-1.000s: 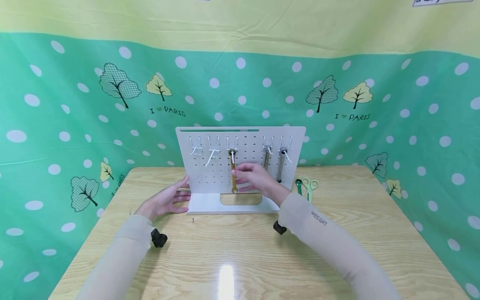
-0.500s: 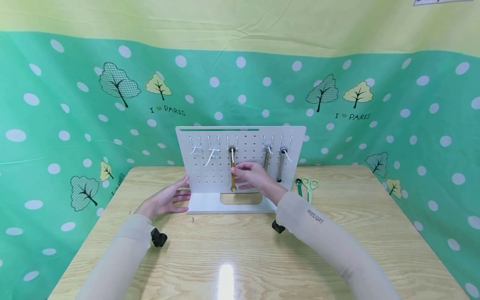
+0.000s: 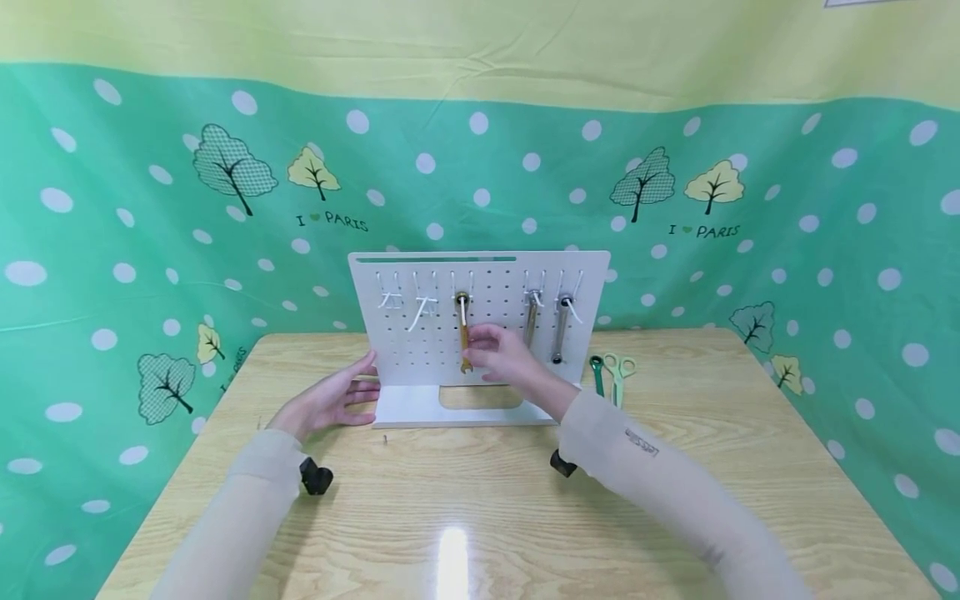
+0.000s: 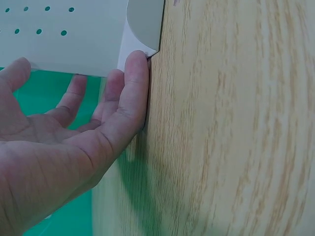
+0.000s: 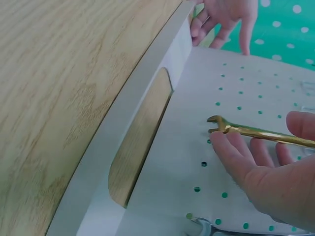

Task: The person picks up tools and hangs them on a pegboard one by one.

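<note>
A gold combination wrench [image 3: 463,333] hangs by its ring end from a white hook on the white pegboard stand [image 3: 408,407]. My right hand [image 3: 506,358] holds its shaft, thumb on one side and fingers on the other; the open end of the gold wrench [image 5: 221,125] points down past the fingertips in the right wrist view. My left hand [image 3: 326,402] touches the stand's left edge with its fingers extended. In the left wrist view, fingertips of the left hand [image 4: 93,128] meet the corner where panel and base join.
Two silver wrenches [image 3: 532,321] [image 3: 561,333] hang on hooks further right. Two white hooks [image 3: 390,300] [image 3: 423,310] on the left bear nothing. A green-handled tool [image 3: 597,373] and light green scissors [image 3: 618,379] lie on the wooden table [image 3: 450,500] behind the stand's right side.
The gold wrench's ring end has shifted slightly up at the hook, and its lower end has come up a little towards the panel. My left hand has stayed at the board's edge.
</note>
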Demonstrator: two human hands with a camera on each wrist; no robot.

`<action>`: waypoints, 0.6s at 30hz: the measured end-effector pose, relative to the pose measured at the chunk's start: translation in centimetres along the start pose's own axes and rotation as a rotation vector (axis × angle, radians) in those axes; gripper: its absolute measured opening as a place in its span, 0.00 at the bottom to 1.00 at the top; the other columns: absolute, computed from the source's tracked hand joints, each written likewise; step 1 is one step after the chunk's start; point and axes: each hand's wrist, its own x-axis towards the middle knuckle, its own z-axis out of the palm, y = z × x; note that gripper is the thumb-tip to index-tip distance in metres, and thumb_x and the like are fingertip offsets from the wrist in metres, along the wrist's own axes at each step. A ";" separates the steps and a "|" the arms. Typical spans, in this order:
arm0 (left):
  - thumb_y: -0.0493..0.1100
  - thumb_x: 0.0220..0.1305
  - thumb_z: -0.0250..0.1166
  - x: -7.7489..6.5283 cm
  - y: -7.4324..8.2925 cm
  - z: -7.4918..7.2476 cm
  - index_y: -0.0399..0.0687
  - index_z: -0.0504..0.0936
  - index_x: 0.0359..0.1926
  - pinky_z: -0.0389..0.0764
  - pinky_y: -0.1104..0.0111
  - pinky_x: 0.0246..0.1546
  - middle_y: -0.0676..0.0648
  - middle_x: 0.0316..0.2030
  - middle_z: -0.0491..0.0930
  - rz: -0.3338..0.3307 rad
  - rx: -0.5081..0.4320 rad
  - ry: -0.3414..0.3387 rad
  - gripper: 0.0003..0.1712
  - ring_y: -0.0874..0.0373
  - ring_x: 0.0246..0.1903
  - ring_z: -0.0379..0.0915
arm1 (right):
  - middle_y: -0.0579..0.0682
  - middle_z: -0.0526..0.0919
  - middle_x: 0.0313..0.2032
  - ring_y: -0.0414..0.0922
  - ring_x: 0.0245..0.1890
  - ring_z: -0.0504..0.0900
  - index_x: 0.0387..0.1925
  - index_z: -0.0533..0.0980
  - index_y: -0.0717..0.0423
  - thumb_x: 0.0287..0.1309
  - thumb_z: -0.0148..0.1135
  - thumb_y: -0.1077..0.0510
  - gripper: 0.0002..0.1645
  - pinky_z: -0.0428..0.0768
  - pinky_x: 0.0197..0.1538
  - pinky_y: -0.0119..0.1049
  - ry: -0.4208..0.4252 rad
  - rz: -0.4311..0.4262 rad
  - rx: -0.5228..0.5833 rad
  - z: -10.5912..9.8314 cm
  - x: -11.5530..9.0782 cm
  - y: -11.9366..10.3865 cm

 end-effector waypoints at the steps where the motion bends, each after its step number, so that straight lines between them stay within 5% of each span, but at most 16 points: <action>1: 0.76 0.69 0.49 0.0 0.0 0.0 0.39 0.47 0.78 0.79 0.48 0.57 0.32 0.72 0.56 -0.001 -0.002 0.006 0.56 0.39 0.71 0.54 | 0.55 0.78 0.60 0.53 0.58 0.79 0.67 0.70 0.54 0.68 0.64 0.62 0.28 0.78 0.60 0.57 -0.006 -0.006 -0.006 0.0 -0.3 -0.2; 10: 0.76 0.69 0.49 0.3 -0.6 0.2 0.38 0.46 0.78 0.79 0.48 0.57 0.31 0.73 0.55 0.004 -0.011 -0.014 0.57 0.39 0.71 0.53 | 0.57 0.73 0.66 0.54 0.62 0.75 0.72 0.66 0.50 0.69 0.64 0.56 0.33 0.82 0.56 0.53 -0.122 -0.044 -0.088 -1.6 -3.4 -1.3; 18: 0.76 0.68 0.51 0.0 -0.5 0.0 0.38 0.48 0.78 0.79 0.48 0.57 0.32 0.72 0.56 0.022 0.002 0.004 0.57 0.39 0.70 0.55 | 0.55 0.77 0.60 0.52 0.57 0.79 0.70 0.68 0.50 0.74 0.59 0.51 0.27 0.82 0.56 0.53 -0.299 -0.147 -0.179 -5.6 -7.4 -3.0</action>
